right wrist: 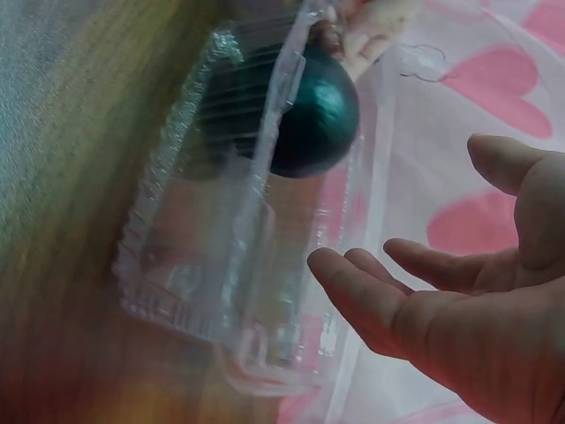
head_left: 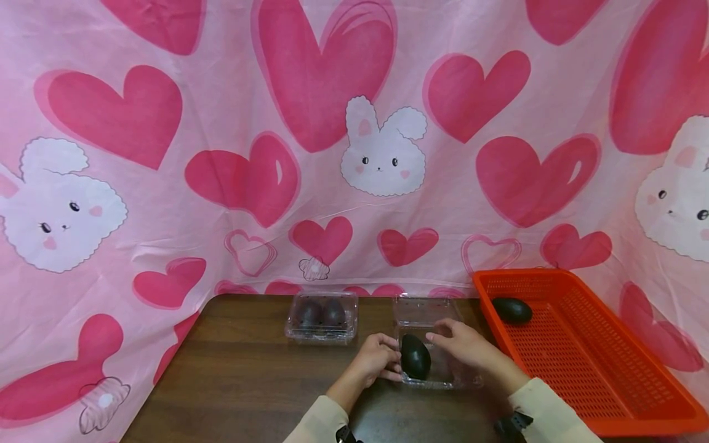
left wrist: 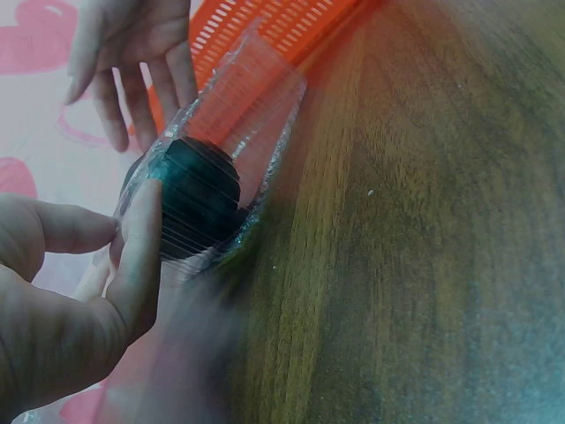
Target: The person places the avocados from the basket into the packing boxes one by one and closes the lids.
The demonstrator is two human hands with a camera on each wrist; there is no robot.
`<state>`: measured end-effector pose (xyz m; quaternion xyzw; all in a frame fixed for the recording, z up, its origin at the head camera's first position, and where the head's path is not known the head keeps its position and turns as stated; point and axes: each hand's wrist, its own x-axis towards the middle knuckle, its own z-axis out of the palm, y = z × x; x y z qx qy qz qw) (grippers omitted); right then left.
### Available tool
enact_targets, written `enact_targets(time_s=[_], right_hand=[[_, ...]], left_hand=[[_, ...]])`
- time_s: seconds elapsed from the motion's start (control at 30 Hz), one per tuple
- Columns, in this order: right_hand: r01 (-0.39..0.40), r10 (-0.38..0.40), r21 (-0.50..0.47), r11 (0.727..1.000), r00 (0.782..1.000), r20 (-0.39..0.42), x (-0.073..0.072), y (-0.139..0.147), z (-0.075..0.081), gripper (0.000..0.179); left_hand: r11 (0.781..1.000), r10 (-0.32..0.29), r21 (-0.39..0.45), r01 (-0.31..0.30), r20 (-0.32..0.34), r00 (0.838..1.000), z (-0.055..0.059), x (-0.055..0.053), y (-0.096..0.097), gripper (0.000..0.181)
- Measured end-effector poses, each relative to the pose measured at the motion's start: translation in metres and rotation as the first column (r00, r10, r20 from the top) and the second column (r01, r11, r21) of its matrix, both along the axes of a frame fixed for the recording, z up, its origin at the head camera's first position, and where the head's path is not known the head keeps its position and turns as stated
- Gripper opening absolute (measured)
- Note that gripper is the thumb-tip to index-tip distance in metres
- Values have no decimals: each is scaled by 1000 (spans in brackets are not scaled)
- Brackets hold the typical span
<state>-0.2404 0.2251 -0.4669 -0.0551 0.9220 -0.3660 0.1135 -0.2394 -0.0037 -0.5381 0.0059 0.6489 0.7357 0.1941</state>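
A clear plastic clamshell container (head_left: 443, 369) lies on the table with its lid (head_left: 425, 311) folded back. One dark green avocado (head_left: 415, 357) sits in its left half, and it shows through the ribbed wall in the left wrist view. My left hand (head_left: 378, 358) pinches the container's left rim between thumb and fingers. Above the right half is my right hand (head_left: 465, 344), its fingers relaxed and apart, holding nothing. The right wrist view has this hand (right wrist: 477, 300) beside the container, not touching the avocado (right wrist: 318, 115).
A closed clamshell (head_left: 322, 317) with two dark avocados stands at the back, left of the open one. To the right is an orange plastic basket (head_left: 576, 369), with one avocado (head_left: 512, 310) at its back left. A pink heart-patterned cloth (head_left: 382, 246) hangs behind the wooden table (head_left: 244, 369).
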Motion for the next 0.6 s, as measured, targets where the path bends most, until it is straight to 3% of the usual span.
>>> enact_targets(time_s=[0.6], right_hand=[[-14, 9, -43, 999, 995, -103, -5, 33, 42, 69]], left_hand=[[1000, -1, 0, 1, -2, 1000, -1, -1, 0, 24]])
